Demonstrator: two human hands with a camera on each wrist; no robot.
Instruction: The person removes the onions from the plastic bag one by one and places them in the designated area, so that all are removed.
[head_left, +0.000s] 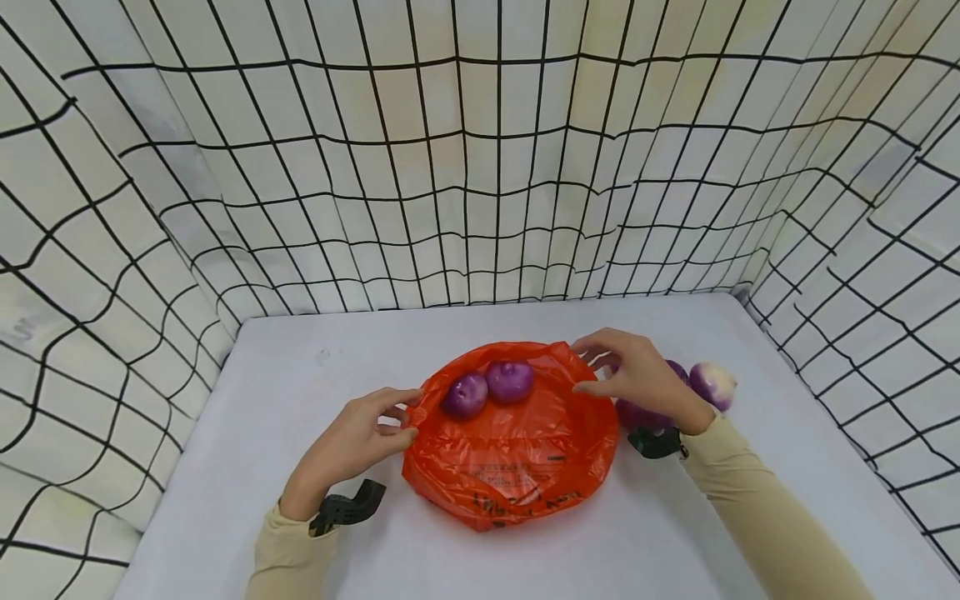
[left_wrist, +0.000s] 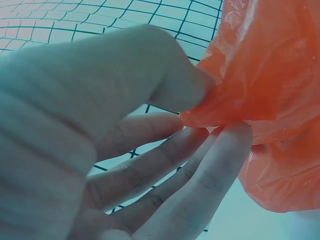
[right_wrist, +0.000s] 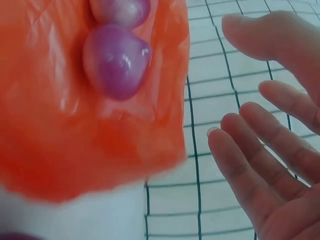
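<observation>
An orange plastic bag (head_left: 517, 450) is lying mid-table, two purple onions (head_left: 487, 387) sitting inside. The left hand (head_left: 360, 437) is pinching the bag's left rim between thumb and fingers. The right hand (head_left: 637, 375) is hovering at the right rim, fingers relaxed, released, grasping nothing.

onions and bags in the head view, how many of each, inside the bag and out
Purple onions inside the orange bag: 2, one beside the other
Purple onions outside it, partly hidden behind the right hand: at least 3, for instance this one
Orange bags: 1
Total: at least 6 things
</observation>
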